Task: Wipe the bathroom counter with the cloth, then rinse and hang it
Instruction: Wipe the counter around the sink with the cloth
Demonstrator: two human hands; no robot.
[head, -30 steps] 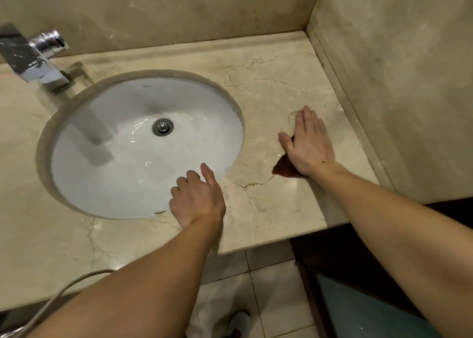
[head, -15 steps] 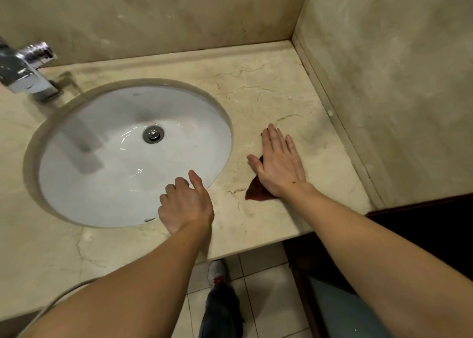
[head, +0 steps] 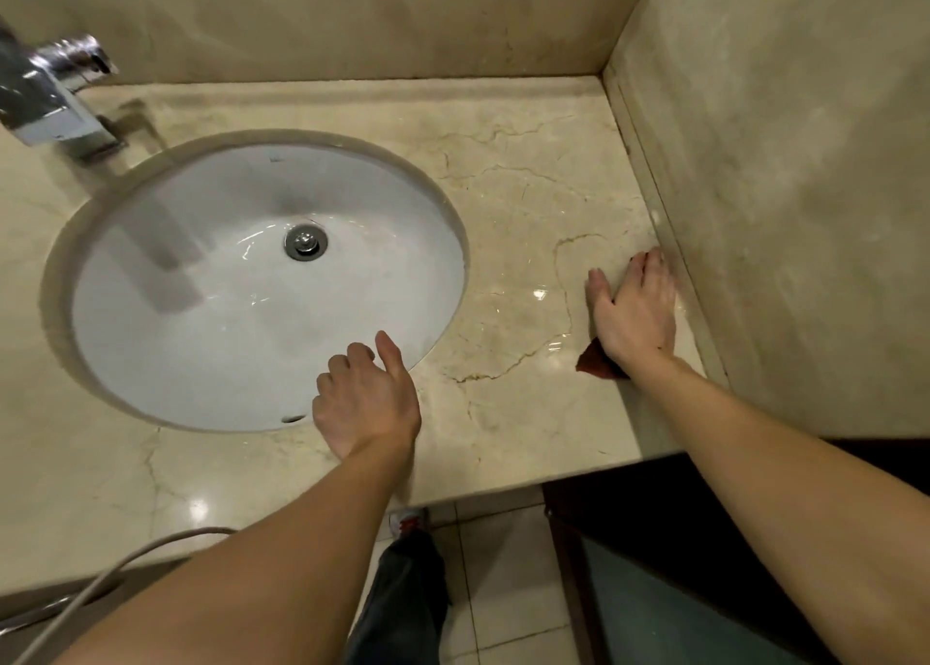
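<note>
The right hand (head: 635, 312) lies flat, fingers together, pressing a dark red cloth (head: 596, 362) onto the marble bench (head: 523, 201) close to the side wall (head: 785, 211); only a corner of the cloth shows by the wrist. The left hand (head: 366, 403) rests on the near rim of the white sink (head: 201, 312), fingers loosely curled, apparently holding nothing. A chrome tap (head: 50, 100) stands at the far left.

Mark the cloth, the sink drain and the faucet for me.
cloth (head: 596, 364): head view, on the dark red corner showing beside the wrist.
sink drain (head: 305, 243): head view, on the metal stopper's centre.
faucet (head: 48, 106): head view, on the chrome spout's body.
</note>
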